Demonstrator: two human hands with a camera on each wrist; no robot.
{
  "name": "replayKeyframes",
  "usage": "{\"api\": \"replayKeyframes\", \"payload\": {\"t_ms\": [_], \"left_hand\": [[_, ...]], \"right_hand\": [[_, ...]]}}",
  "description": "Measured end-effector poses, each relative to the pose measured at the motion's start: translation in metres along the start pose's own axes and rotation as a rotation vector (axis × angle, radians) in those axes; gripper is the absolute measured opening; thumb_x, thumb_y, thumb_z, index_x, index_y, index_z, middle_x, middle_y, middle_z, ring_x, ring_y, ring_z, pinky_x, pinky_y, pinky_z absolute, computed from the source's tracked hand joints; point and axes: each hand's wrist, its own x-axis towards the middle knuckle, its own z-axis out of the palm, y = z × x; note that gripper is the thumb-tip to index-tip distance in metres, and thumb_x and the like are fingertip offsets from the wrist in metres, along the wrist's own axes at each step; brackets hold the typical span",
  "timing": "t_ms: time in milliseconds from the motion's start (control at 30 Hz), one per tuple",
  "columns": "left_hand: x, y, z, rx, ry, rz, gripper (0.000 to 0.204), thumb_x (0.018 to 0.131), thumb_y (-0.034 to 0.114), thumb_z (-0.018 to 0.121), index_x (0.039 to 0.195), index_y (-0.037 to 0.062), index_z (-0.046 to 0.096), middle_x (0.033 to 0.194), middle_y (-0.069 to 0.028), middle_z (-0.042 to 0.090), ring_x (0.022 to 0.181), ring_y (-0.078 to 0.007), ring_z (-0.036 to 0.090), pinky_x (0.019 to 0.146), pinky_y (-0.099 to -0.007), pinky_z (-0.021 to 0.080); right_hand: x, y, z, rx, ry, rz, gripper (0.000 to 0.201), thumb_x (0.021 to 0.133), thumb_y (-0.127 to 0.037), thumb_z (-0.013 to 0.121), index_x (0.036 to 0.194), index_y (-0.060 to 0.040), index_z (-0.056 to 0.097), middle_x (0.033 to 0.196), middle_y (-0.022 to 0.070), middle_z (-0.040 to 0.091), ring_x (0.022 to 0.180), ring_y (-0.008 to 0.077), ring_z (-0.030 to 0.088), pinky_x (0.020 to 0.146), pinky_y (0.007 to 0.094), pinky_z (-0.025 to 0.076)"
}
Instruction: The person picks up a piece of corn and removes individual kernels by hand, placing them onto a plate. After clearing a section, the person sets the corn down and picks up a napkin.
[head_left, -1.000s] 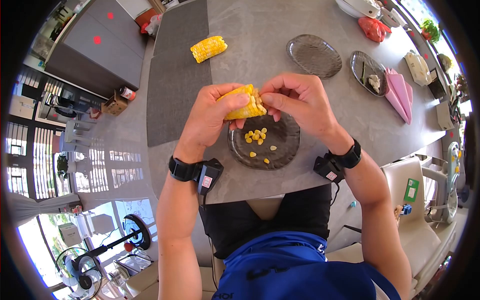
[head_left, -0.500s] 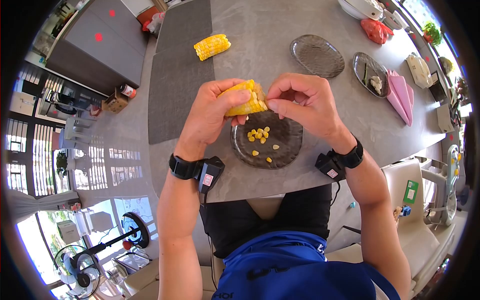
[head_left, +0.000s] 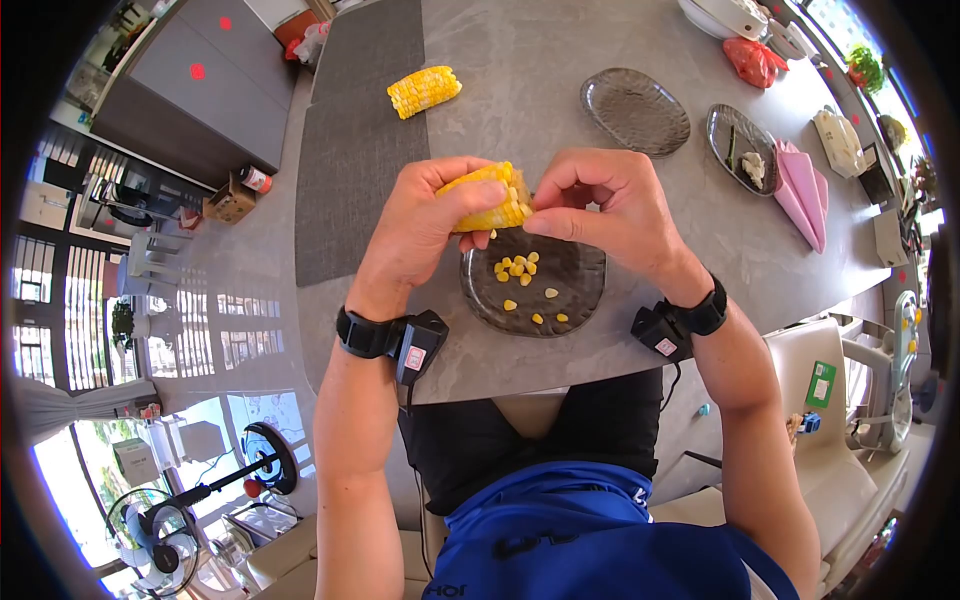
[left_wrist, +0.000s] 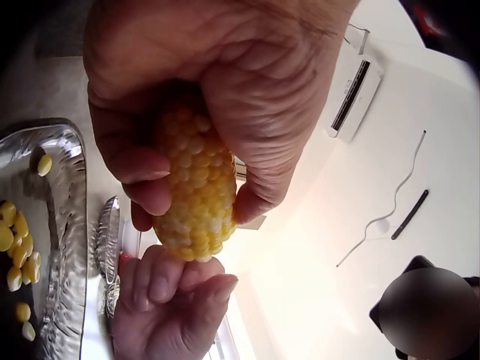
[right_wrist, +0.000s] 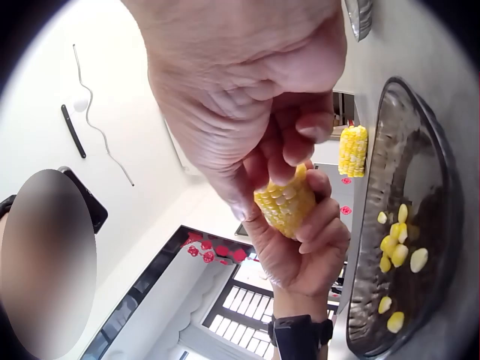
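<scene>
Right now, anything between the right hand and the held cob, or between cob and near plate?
Nothing visible between the right hand and the exposed end of the cob. Toward the plate, fingers of the left hand curl under part of it.

Head POV downward, wrist POVs close

From my remote seat, I see my left hand gripping the corn, the right hand beneath its tip, and kernels on a plate.
</scene>
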Motion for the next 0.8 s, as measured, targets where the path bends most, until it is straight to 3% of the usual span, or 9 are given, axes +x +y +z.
{"api": "replayKeyframes", "payload": {"t_ms": [67, 167, 267, 467, 567, 800], "left_hand": [[0.001, -0.001, -0.001, 0.032, -0.021, -0.004, 0.039, 0.093, 0.024, 0.068, 0.119, -0.0056, 0.07, 0.09, -0.0085, 0.073, 0.061, -0.0091, 0.062, 0.052, -0.0203, 0.048], [0.0, -0.002, -0.001, 0.011, -0.008, 0.006, 0.038, 0.093, 0.023, 0.069, 0.118, -0.0058, 0.071, 0.089, -0.0082, 0.072, 0.061, -0.0094, 0.062, 0.052, -0.0202, 0.047], [0.001, -0.003, -0.001, -0.022, -0.006, 0.001, 0.036, 0.091, 0.028, 0.076, 0.111, -0.0022, 0.075, 0.084, -0.004, 0.071, 0.06, -0.0068, 0.061, 0.052, -0.0202, 0.047], [-0.001, -0.002, 0.001, 0.006, -0.041, -0.038, 0.038, 0.089, 0.03, 0.077, 0.11, -0.002, 0.076, 0.083, -0.0045, 0.071, 0.058, -0.0066, 0.06, 0.05, -0.0199, 0.045], [-0.003, 0.001, 0.001, 0.076, -0.089, -0.058, 0.037, 0.089, 0.024, 0.069, 0.113, -0.0051, 0.073, 0.087, -0.0081, 0.073, 0.059, -0.0072, 0.062, 0.048, -0.0191, 0.047], [-0.002, 0.001, 0.0, -0.009, -0.064, -0.052, 0.038, 0.091, 0.027, 0.071, 0.112, -0.0045, 0.073, 0.085, -0.0071, 0.072, 0.058, -0.0073, 0.061, 0.048, -0.0195, 0.046]], "right_hand": [[0.001, 0.005, 0.0, 0.029, 0.002, -0.022, 0.013, 0.089, -0.011, 0.083, 0.086, -0.0009, 0.076, 0.076, 0.0003, 0.071, 0.062, 0.0032, 0.058, 0.055, 0.022, 0.046], [0.002, -0.005, -0.005, -0.015, -0.011, 0.128, 0.013, 0.091, -0.013, 0.081, 0.094, -0.0002, 0.079, 0.078, 0.0026, 0.072, 0.061, 0.0049, 0.059, 0.053, 0.0219, 0.046], [0.004, -0.003, -0.007, 0.067, -0.053, 0.143, 0.015, 0.092, -0.012, 0.079, 0.099, 0.0009, 0.08, 0.077, 0.0049, 0.071, 0.058, 0.0067, 0.059, 0.051, 0.0221, 0.046], [0.005, -0.003, -0.014, 0.311, -0.133, 0.343, 0.019, 0.091, -0.011, 0.08, 0.099, 0.0061, 0.078, 0.084, 0.0099, 0.075, 0.067, 0.011, 0.067, 0.052, 0.0236, 0.052], [0.006, -0.002, -0.018, 0.374, -0.198, 0.412, 0.021, 0.091, -0.012, 0.08, 0.1, 0.0071, 0.077, 0.087, 0.0107, 0.075, 0.071, 0.0123, 0.069, 0.054, 0.0244, 0.055], [0.006, -0.001, -0.014, 0.356, -0.149, 0.322, 0.021, 0.091, -0.012, 0.081, 0.1, 0.0061, 0.078, 0.086, 0.0106, 0.075, 0.072, 0.0121, 0.069, 0.057, 0.0243, 0.057]]}}
